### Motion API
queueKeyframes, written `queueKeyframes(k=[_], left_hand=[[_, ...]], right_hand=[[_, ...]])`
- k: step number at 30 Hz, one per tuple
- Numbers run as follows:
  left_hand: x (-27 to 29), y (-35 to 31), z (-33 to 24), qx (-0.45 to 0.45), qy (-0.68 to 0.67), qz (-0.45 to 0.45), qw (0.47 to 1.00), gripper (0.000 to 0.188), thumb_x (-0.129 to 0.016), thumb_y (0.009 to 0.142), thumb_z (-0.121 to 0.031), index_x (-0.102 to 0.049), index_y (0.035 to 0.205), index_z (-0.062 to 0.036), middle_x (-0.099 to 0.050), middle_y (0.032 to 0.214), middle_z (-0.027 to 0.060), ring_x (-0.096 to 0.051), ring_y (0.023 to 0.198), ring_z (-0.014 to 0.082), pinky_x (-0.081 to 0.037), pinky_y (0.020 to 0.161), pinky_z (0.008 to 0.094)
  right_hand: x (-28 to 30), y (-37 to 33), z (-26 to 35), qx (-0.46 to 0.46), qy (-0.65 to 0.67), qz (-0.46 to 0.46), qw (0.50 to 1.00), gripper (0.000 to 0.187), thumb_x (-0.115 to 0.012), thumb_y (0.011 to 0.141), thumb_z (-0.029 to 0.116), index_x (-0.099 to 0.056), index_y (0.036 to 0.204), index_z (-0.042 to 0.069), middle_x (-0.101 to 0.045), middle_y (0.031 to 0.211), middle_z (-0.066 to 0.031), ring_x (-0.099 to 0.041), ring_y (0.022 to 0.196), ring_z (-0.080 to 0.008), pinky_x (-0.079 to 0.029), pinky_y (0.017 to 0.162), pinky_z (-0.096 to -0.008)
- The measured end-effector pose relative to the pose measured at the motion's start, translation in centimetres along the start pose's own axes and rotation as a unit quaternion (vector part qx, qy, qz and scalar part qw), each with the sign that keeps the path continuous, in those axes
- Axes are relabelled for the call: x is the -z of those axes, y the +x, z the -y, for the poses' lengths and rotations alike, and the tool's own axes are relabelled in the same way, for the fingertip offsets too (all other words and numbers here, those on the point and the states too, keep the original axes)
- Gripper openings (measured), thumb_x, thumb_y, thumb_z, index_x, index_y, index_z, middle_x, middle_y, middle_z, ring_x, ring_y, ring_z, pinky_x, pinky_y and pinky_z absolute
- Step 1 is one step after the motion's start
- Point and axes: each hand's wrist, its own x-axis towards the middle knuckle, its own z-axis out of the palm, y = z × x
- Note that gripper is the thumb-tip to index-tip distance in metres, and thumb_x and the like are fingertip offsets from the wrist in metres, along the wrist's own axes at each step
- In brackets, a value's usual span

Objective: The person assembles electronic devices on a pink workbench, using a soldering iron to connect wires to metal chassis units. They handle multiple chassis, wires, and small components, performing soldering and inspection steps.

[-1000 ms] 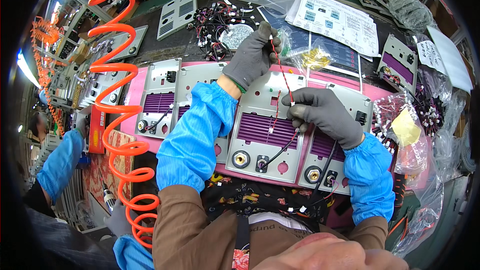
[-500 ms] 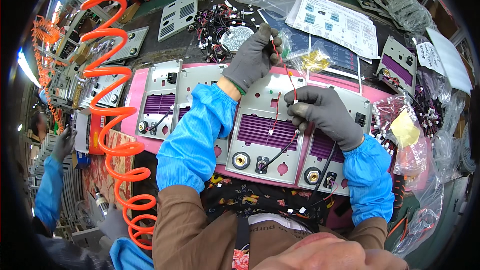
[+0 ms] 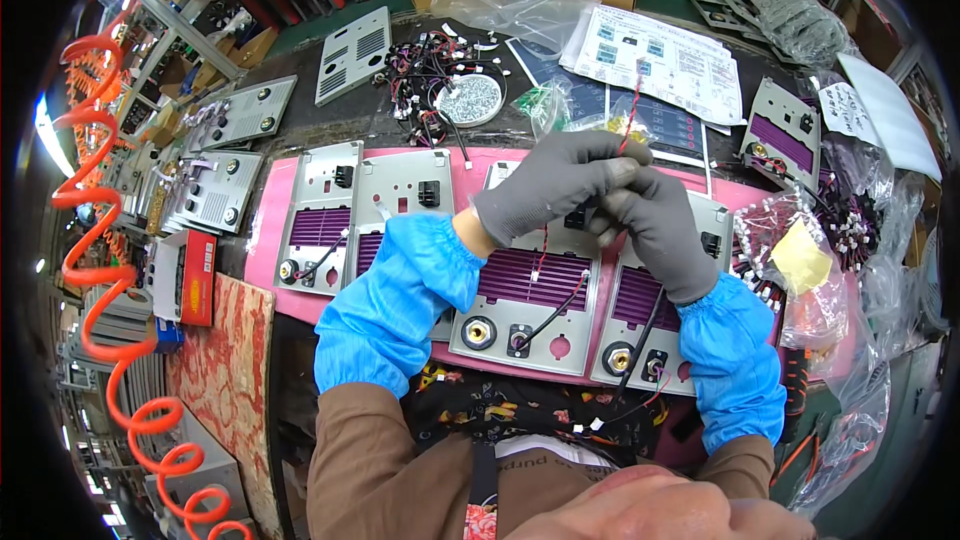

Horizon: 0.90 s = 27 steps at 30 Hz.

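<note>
In grey gloves, my left hand [image 3: 560, 183] and my right hand [image 3: 662, 230] meet above the middle metal panel [image 3: 530, 342]. The left fingers pinch a thin red-and-black twisted wire [image 3: 633, 112], whose upper end sticks up over the printed sheets. My right fingers are closed beside them; the glove hides what lies between their tips. Another stretch of red wire [image 3: 543, 255] hangs below the hands over purple slats [image 3: 500, 278]. That panel also carries a round brass fitting [image 3: 479, 332] and a black cable [image 3: 553, 316] with a white connector.
Similar panels lie on the pink mat [image 3: 268, 240] to both sides. Behind are a heap of wire harnesses [image 3: 425, 80], a round tin of pale granules [image 3: 468, 100] and printed sheets [image 3: 655, 60]. Bagged connectors [image 3: 775, 240] lie at right. An orange coiled hose [image 3: 85, 315] hangs at left.
My left hand has come down and right to meet my right hand, the wire held between them. The orange hose has swung left, and the co-worker's hands at left are out of view.
</note>
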Motion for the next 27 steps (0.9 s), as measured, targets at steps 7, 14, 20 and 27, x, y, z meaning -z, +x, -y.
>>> queueKeyframes(k=[7, 14, 20, 27], left_hand=[[0.7, 0.6, 0.9, -0.034, 0.005, -0.122, 0.992, 0.028, -0.061, 0.096, -0.020, -0.070, 0.111, 0.0021, -0.069, 0.085, 0.0047, -0.062, 0.077, 0.0099, -0.051, 0.073, 0.0249], [-0.4, 0.4, 1.2, 0.009, 0.198, -0.080, 0.977, 0.027, -0.065, 0.092, -0.025, -0.073, 0.102, -0.0012, -0.066, 0.070, 0.0024, -0.057, 0.062, 0.0060, -0.046, 0.055, 0.0240], [-0.5, 0.4, 1.0, 0.025, 0.222, -0.094, 0.970, 0.027, -0.067, 0.091, -0.026, -0.073, 0.099, -0.0003, -0.062, 0.064, 0.0016, -0.055, 0.054, 0.0058, -0.045, 0.049, 0.0253], [-0.6, 0.1, 1.4, -0.026, 0.255, -0.090, 0.962, 0.026, -0.068, 0.091, -0.023, -0.072, 0.102, 0.0005, -0.066, 0.072, 0.0036, -0.060, 0.061, 0.0072, -0.050, 0.055, 0.0240]], right_hand=[[0.5, 0.6, 1.4, 0.051, -0.054, -0.202, 0.977, 0.029, -0.060, 0.097, 0.022, -0.065, 0.118, 0.001, -0.067, 0.090, -0.0051, -0.062, 0.073, -0.0081, -0.051, 0.061, -0.0211], [1.9, 0.8, 0.9, 0.178, -0.040, -0.269, 0.946, 0.030, -0.061, 0.097, 0.021, -0.065, 0.122, 0.004, -0.069, 0.096, -0.0044, -0.061, 0.075, -0.0069, -0.051, 0.062, -0.0210], [1.8, 0.6, 1.1, 0.173, -0.019, -0.264, 0.949, 0.028, -0.061, 0.097, 0.017, -0.066, 0.120, 0.003, -0.069, 0.096, -0.0047, -0.062, 0.076, -0.0086, -0.051, 0.063, -0.0214], [1.8, 0.7, 1.2, 0.156, 0.015, -0.248, 0.956, 0.031, -0.054, 0.101, 0.019, -0.061, 0.124, 0.001, -0.068, 0.104, -0.0089, -0.063, 0.079, -0.0106, -0.052, 0.064, -0.0223]])
